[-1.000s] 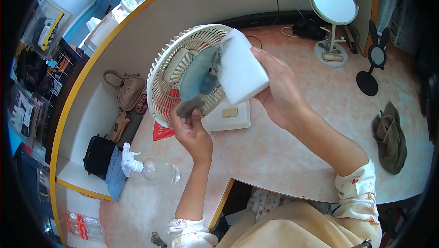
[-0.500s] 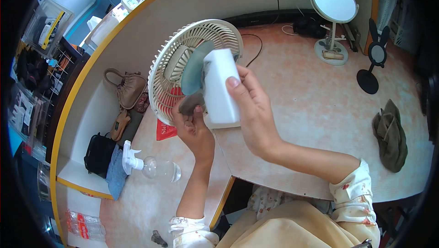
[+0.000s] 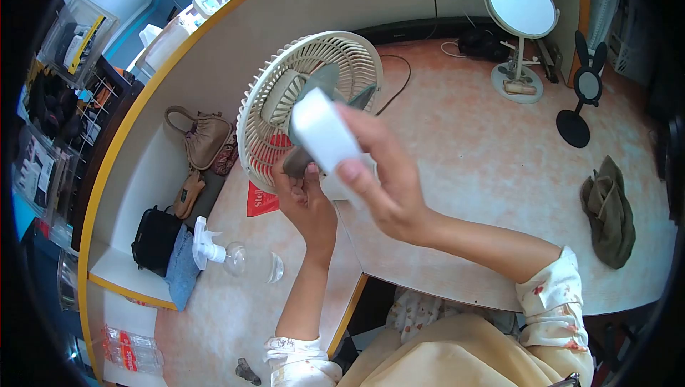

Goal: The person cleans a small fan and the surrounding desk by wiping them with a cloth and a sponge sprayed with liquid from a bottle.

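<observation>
My right hand (image 3: 389, 180) grips a white block-shaped object (image 3: 325, 130), blurred by motion, in front of the fan. My left hand (image 3: 308, 201) pinches the lower grey blade (image 3: 296, 163) of the fan. The fan's cream slatted cage (image 3: 251, 119) stands open toward me, its grey-green blades (image 3: 322, 80) showing inside. Part of the fan's hub is hidden behind the white object.
A clear spray bottle (image 3: 235, 258) lies left of my left forearm. Bags (image 3: 155, 239) sit along the left wall. At the right are a round mirror (image 3: 523, 7), a black rabbit-shaped stand (image 3: 589, 83) and a crumpled olive cloth (image 3: 608, 215).
The white object has moved left and tilted, with my right hand following. More of the blades at the right side shows. My left hand stays at the lower blade.
</observation>
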Tool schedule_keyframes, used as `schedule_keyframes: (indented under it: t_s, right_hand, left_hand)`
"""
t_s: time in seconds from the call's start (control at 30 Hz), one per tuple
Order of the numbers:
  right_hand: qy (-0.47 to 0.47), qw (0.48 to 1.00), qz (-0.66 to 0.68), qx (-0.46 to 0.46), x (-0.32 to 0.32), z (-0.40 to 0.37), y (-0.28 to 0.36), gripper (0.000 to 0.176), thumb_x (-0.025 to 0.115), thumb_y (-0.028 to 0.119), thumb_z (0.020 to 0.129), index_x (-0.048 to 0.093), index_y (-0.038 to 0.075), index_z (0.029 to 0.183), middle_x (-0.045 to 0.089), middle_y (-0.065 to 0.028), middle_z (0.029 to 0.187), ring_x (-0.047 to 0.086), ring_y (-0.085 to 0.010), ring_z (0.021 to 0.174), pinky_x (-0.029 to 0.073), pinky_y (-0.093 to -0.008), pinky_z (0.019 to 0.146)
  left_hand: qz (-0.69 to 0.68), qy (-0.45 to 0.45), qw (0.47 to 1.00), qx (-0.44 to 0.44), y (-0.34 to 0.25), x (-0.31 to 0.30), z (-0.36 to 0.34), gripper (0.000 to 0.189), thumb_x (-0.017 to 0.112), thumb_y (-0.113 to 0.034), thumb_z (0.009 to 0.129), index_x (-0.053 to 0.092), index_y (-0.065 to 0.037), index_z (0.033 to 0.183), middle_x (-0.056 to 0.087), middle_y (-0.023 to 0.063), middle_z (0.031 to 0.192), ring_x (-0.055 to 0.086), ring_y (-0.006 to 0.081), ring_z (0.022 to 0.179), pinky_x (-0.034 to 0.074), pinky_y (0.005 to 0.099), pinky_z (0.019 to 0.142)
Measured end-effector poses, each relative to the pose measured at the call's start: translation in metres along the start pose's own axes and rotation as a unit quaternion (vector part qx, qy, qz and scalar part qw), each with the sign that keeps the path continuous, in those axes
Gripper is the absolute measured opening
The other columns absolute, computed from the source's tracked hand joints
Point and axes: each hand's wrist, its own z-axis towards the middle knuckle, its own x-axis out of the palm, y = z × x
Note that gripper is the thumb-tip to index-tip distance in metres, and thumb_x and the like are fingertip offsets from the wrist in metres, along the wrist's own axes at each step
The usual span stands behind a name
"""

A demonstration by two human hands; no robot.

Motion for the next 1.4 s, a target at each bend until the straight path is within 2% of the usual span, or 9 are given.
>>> schedule_keyframes:
  t_s: [0.1,0.3,0.53,0.63,0.77,0.9,1.07,1.17,1.4]
  right_hand:
    - [0.03,0.988,-0.102,-0.108,0.004,0.0,-0.008,0.049,0.064,0.007,0.084,0.053,0.006,0.132,0.05,-0.0176,0.132,0.049,-0.0353,0.115,0.041,-0.0419,0.097]
    - [0.104,0.971,-0.171,-0.128,-0.019,-0.011,-0.011,0.058,0.072,0.006,0.075,0.056,0.01,0.13,0.05,-0.0161,0.132,0.049,-0.0343,0.113,0.044,-0.0429,0.094]
    - [0.084,0.957,-0.192,-0.199,-0.013,0.009,0.0,0.059,0.076,0.012,0.068,0.061,0.013,0.124,0.05,-0.0164,0.134,0.049,-0.0329,0.117,0.042,-0.043,0.095]
    - [0.133,0.94,-0.216,-0.229,-0.014,-0.003,-0.013,0.05,0.072,0.016,0.075,0.062,0.009,0.123,0.049,-0.0197,0.134,0.049,-0.0351,0.118,0.042,-0.0444,0.098]
    - [0.096,0.976,-0.135,-0.142,-0.035,-0.014,-0.018,0.058,0.073,0.008,0.071,0.058,0.01,0.127,0.047,-0.0186,0.134,0.048,-0.0349,0.119,0.043,-0.0395,0.094]
    - [-0.107,0.989,0.096,0.03,-0.022,0.01,-0.024,0.052,0.063,0.015,0.089,0.044,0.003,0.136,0.045,-0.0181,0.135,0.046,-0.025,0.123,0.042,-0.0382,0.096]
    - [-0.102,0.994,0.035,0.033,0.011,0.017,-0.023,0.057,0.068,0.018,0.086,0.043,0.005,0.136,0.045,-0.0201,0.134,0.046,-0.0291,0.124,0.041,-0.0398,0.098]
    - [-0.084,0.988,-0.13,-0.018,0.023,0.014,-0.015,0.06,0.069,0.013,0.085,0.041,0.003,0.137,0.044,-0.017,0.137,0.045,-0.029,0.126,0.04,-0.0394,0.101]
    - [-0.048,0.993,-0.094,-0.045,0.038,-0.002,-0.005,0.063,0.073,0.008,0.078,0.046,0.006,0.135,0.042,-0.0217,0.138,0.045,-0.0365,0.123,0.038,-0.0426,0.101]
  left_hand:
    - [-0.028,-0.008,1.0,0.005,0.001,0.001,-0.004,0.035,0.051,0.008,0.088,0.047,0.001,0.122,0.055,0.0123,0.117,0.055,0.0165,0.105,0.045,0.0293,0.091]
    - [0.033,0.001,0.999,0.037,-0.003,0.0,0.001,0.036,0.06,0.001,0.081,0.051,0.0,0.116,0.056,0.0096,0.115,0.055,0.0176,0.105,0.044,0.0293,0.091]
    - [0.006,0.002,1.0,0.0,-0.001,-0.001,-0.004,0.033,0.063,-0.007,0.084,0.052,0.001,0.114,0.057,0.0089,0.113,0.056,0.0179,0.106,0.044,0.0305,0.092]
    - [0.053,0.008,0.997,0.054,0.0,-0.002,0.0,0.037,0.064,-0.007,0.085,0.05,0.001,0.117,0.056,0.009,0.113,0.056,0.0173,0.107,0.045,0.0307,0.093]
    - [0.007,-0.001,1.0,0.02,-0.004,0.0,0.0,0.034,0.059,-0.003,0.089,0.047,0.001,0.121,0.056,0.0107,0.114,0.057,0.0182,0.105,0.046,0.0312,0.094]
    - [-0.025,-0.019,0.999,-0.009,0.007,0.001,0.0,0.028,0.053,0.0,0.094,0.047,0.001,0.121,0.056,0.0118,0.116,0.057,0.0186,0.105,0.047,0.0312,0.093]
    - [-0.015,-0.026,1.0,-0.002,0.009,0.001,-0.001,0.027,0.051,0.002,0.094,0.048,0.001,0.121,0.057,0.0117,0.115,0.058,0.0184,0.104,0.047,0.0303,0.09]
    - [0.031,-0.005,1.0,0.001,0.005,-0.003,-0.002,0.031,0.052,0.001,0.093,0.047,0.001,0.123,0.056,0.0118,0.116,0.057,0.0178,0.104,0.047,0.0296,0.088]
    - [0.028,0.004,0.999,0.023,0.013,-0.008,-0.009,0.044,0.056,-0.018,0.094,0.042,0.001,0.131,0.055,0.0114,0.119,0.057,0.018,0.106,0.048,0.0304,0.085]
